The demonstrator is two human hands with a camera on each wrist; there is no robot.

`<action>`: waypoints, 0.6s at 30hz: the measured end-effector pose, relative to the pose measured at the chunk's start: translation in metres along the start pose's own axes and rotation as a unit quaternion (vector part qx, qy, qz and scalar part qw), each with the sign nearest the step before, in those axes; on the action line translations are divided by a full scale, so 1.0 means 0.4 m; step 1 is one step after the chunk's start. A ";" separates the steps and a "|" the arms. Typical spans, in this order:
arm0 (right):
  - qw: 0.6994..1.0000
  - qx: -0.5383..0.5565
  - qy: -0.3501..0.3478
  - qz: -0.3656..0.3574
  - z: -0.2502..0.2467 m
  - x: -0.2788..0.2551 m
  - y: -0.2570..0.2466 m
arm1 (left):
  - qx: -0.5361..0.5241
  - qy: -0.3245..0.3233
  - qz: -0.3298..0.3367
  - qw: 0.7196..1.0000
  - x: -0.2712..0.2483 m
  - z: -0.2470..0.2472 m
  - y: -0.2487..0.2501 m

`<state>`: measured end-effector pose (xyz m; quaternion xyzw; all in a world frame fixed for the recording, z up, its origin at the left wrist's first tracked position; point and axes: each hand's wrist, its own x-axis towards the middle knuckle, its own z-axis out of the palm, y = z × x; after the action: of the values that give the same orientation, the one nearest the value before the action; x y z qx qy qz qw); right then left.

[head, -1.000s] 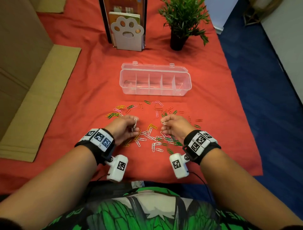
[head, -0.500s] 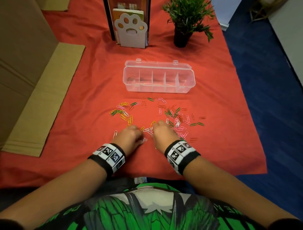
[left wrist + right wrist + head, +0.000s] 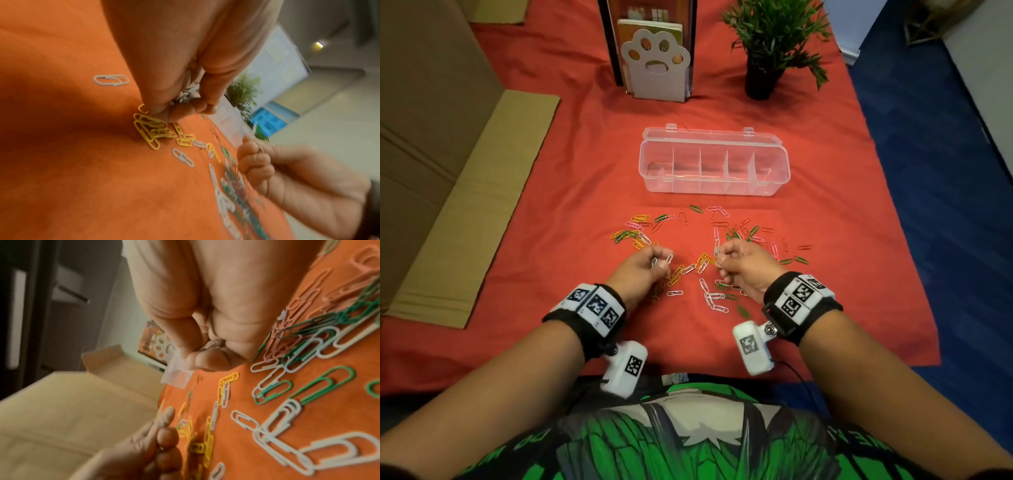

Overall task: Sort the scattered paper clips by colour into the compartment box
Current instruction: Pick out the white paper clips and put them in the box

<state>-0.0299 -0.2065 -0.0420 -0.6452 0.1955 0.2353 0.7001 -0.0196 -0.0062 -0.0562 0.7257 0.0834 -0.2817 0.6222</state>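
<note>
Both hands back up off the bench after half a second pressed low among the clips. Left hand fisted round a clutch of white paper clips; right hand curled likewise on a few white ones. Just beyond and between: yellow clips, loose white clips, green clips, all unsorted. Farther off, well apart: compartment box, lid open, seemingly empty. Likely next: carry whites to one compartment.
</note>
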 end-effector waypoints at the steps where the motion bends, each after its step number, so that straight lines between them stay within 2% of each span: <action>1: 0.999 0.050 -0.018 -0.001 -0.005 -0.002 -0.005 | -0.076 -0.007 -0.033 0.997 -0.001 -0.003 0.009; 4: 0.984 0.161 -0.072 0.017 -0.015 -0.001 -0.012 | -0.235 -0.028 -0.097 0.967 -0.003 -0.020 0.048; 6: 0.970 0.223 -0.093 0.039 -0.012 -0.001 -0.018 | -0.276 -0.017 -0.125 0.953 0.006 -0.034 0.063; 7: 0.963 0.246 -0.097 0.049 -0.009 0.000 -0.023 | -0.258 -0.002 -0.127 0.958 0.014 -0.037 0.068; 9: 0.962 0.249 -0.090 0.070 0.001 0.005 -0.034 | -0.116 0.059 -0.086 0.988 0.039 -0.041 0.070; 10: 0.972 0.211 -0.074 0.074 0.009 0.010 -0.042 | -0.001 0.090 -0.049 0.995 0.051 -0.047 0.070; 11: 0.988 0.127 -0.049 0.068 0.016 0.019 -0.043 | 0.126 0.120 -0.010 0.985 0.061 -0.056 0.070; 12: 0.998 -0.013 -0.020 0.052 0.023 0.028 -0.045 | 0.243 0.136 0.022 0.960 0.068 -0.068 0.071; 13: 0.983 -0.179 0.004 0.028 0.027 0.037 -0.042 | 0.336 0.140 0.046 0.930 0.073 -0.079 0.072; 14: 0.946 -0.325 0.014 0.001 0.032 0.041 -0.036 | 0.402 0.139 0.064 0.903 0.079 -0.090 0.070; 15: 0.909 -0.415 0.017 -0.026 0.036 0.044 -0.026 | 0.446 0.137 0.080 0.881 0.083 -0.097 0.068; 16: 0.890 -0.454 0.021 -0.043 0.039 0.040 -0.018 | 0.476 0.132 0.091 0.865 0.086 -0.102 0.066; 18: 0.876 -0.478 0.027 -0.060 0.042 0.033 0.000 | 0.507 0.121 0.105 0.847 0.090 -0.104 0.062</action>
<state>-0.0196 -0.1889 -0.0482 -0.9178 0.0388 0.2398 0.3141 0.0348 0.0199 -0.0506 0.9728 -0.0733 -0.1278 0.1790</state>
